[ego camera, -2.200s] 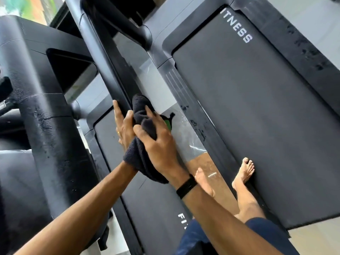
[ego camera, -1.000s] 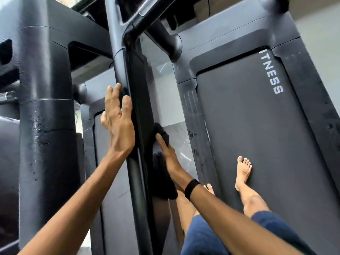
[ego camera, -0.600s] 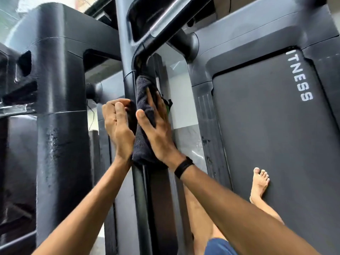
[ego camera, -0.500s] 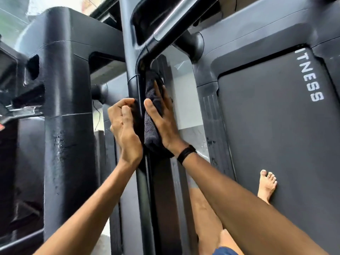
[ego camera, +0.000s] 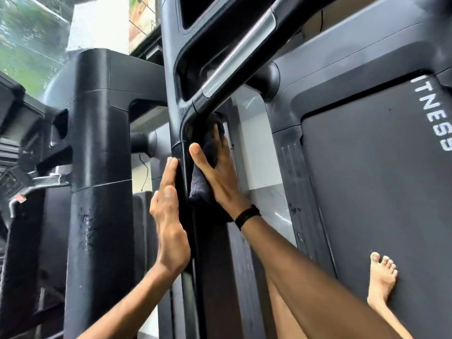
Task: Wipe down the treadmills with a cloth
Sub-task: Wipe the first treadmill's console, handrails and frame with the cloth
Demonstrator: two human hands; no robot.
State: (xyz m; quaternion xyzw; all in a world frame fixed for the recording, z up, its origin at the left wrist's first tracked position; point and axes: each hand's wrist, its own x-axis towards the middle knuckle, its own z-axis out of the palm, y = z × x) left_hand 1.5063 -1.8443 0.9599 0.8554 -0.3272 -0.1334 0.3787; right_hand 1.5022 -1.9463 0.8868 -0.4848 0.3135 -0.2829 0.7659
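Note:
A black treadmill upright post (ego camera: 186,253) runs up the middle of the view to a junction with a slanted handrail (ego camera: 239,57). My right hand (ego camera: 217,172) presses a dark grey cloth (ego camera: 201,182) flat against the post's right side, just under that junction. Fingers are spread over the cloth, and its upper part is hidden behind the hand. My left hand (ego camera: 168,221) lies flat and open on the post's left side, a little lower, holding nothing.
The treadmill belt (ego camera: 381,192) with white lettering fills the right, with my bare foot (ego camera: 381,275) on it. A second treadmill's thick black post (ego camera: 100,192) stands at left. A window (ego camera: 27,42) shows at the top left.
My right hand has pushed the cloth further up the post to the handrail junction. My left hand has opened from a curled grip and now lies flat, lower on the post.

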